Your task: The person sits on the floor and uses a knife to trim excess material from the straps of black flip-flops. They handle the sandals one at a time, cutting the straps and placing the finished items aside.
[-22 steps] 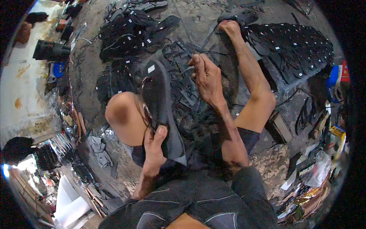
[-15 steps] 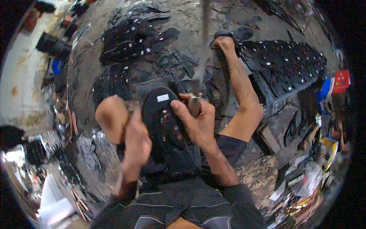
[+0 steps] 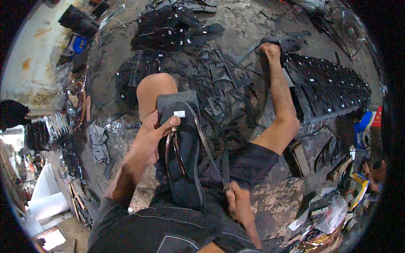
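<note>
My left hand (image 3: 149, 137) is closed around the left edge of a black flip-flop (image 3: 183, 139), its thumb on top near the straps. The flip-flop stands lengthwise between my thighs, with a white label near its squared-off top end and shiny dark straps. A thin black strip (image 3: 203, 137) arches off its right side and runs down toward my right hand. Low on the right, my right hand (image 3: 240, 202) is wrapped round a knife (image 3: 225, 165) whose blade points up, away from me. Its handle is mostly hidden. Whether that hand also grips the strip is unclear.
Black flip-flops with white labels lie piled (image 3: 168, 31) at the far left and in long rows (image 3: 327, 84) at the right. Black offcuts (image 3: 223, 74) litter the floor between. White foam rolls (image 3: 48, 204) lie at left, a clear plastic bag (image 3: 335, 213) at right.
The knife has swung from high beside the flip-flop down toward my lap. My left hand has taken hold of the flip-flop, my right thumb has left it, and a strip now hangs off its side.
</note>
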A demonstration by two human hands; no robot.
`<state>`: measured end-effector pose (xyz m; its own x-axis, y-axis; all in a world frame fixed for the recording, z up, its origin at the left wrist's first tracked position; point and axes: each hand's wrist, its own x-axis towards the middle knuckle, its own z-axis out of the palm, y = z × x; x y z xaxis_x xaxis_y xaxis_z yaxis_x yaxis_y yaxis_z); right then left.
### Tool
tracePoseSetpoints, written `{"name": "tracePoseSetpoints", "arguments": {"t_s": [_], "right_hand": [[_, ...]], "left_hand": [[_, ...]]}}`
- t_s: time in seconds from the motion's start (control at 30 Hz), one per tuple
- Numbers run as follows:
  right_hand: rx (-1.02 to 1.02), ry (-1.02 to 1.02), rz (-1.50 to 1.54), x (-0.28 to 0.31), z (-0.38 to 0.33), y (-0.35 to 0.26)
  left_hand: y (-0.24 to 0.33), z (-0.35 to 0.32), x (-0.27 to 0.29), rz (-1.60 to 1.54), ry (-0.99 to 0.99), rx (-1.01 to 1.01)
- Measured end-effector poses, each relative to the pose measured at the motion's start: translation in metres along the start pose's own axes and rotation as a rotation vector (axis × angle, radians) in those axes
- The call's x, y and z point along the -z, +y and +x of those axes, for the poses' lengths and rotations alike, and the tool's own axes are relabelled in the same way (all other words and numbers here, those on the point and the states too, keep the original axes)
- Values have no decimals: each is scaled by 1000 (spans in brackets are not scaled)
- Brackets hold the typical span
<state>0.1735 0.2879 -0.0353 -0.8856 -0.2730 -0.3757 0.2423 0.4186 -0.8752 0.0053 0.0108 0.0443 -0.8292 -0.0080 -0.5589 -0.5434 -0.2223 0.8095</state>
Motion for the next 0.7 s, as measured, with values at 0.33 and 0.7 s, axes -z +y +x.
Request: {"name": "tracePoseSetpoints", "arguments": {"t_s": [0.33,0.7], "right_hand": [[238,-158,-226,75,196,-90],[566,214,292,68,210,-90]], "left_hand": [[15,28,-4,389,-141,-98],[-64,38,12,221,-108,-211]]}}
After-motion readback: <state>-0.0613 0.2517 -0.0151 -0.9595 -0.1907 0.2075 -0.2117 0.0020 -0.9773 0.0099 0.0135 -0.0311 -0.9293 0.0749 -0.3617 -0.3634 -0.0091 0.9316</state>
